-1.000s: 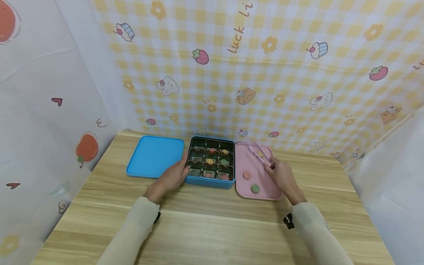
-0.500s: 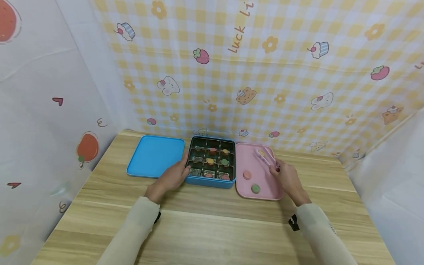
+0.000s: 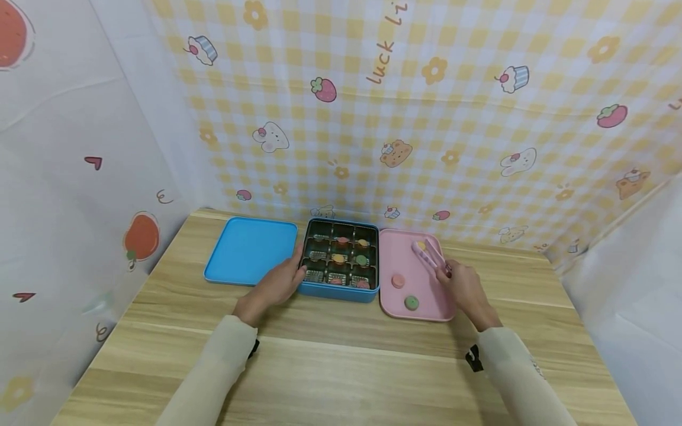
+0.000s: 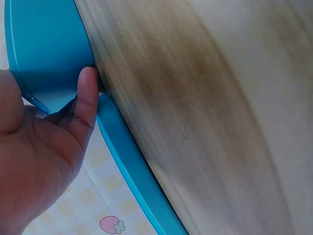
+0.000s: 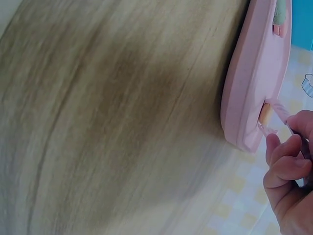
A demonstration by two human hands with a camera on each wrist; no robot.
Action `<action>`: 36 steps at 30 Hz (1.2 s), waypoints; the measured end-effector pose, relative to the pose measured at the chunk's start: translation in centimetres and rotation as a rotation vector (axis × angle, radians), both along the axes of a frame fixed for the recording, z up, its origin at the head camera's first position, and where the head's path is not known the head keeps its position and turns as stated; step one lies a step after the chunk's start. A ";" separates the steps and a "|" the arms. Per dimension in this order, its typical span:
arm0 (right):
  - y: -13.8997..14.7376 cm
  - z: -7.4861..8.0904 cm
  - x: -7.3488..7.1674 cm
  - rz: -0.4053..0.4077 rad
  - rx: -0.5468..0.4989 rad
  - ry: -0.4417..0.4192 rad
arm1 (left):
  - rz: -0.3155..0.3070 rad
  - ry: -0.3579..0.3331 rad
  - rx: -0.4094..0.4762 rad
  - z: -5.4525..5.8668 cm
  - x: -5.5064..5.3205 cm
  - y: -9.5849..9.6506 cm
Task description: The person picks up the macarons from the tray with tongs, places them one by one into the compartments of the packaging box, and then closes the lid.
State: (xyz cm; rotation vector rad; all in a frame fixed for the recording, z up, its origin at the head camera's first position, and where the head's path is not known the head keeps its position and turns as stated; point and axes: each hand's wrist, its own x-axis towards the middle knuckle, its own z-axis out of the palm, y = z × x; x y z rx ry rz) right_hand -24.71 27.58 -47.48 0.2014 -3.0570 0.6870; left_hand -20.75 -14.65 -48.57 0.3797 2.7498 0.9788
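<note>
My left hand (image 3: 276,285) lies along the left side of a blue tin box (image 3: 338,292), fingers extended against its wall and thumb by the rim. The box has a dark divided insert with red, yellow, green and pink macarons in several compartments. My right hand (image 3: 465,290) grips pale pink-purple tongs (image 3: 424,257) over a pink tray (image 3: 391,307). The tong arms stand apart, with a yellow macaron (image 5: 265,113) between their tips at the tray's far end. A pink macaron (image 3: 397,281) and a green macaron (image 3: 411,303) lie nearer on the tray.
A flat blue lid (image 3: 250,249) lies to the left of the box on the wooden table (image 3: 341,373). Behind the table hangs a yellow-checked cloth (image 3: 351,130), and white cloth (image 3: 58,225) covers the left side. Tray and box stand side by side.
My right hand has drawn slightly right and nearer, and the tongs now sit around the yellow macaron at a changed angle. The left hand and box have stayed in place.
</note>
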 end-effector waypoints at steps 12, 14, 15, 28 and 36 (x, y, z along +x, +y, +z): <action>-0.3 -0.1 0.3 0.016 0.007 0.017 | 0.008 0.020 -0.012 -0.1 -0.1 0.1; -0.5 0.0 0.3 0.020 0.010 0.040 | 0.008 0.019 -0.012 -0.1 -0.1 0.1; -0.6 0.1 0.3 0.023 0.013 0.054 | 0.008 0.018 -0.012 0.0 -0.1 0.1; -2.8 1.3 0.5 0.069 -0.002 0.147 | 0.013 0.008 -0.007 0.0 0.0 0.1; -4.7 2.2 0.6 0.128 -0.037 0.204 | 0.016 -0.003 -0.012 0.2 0.0 0.1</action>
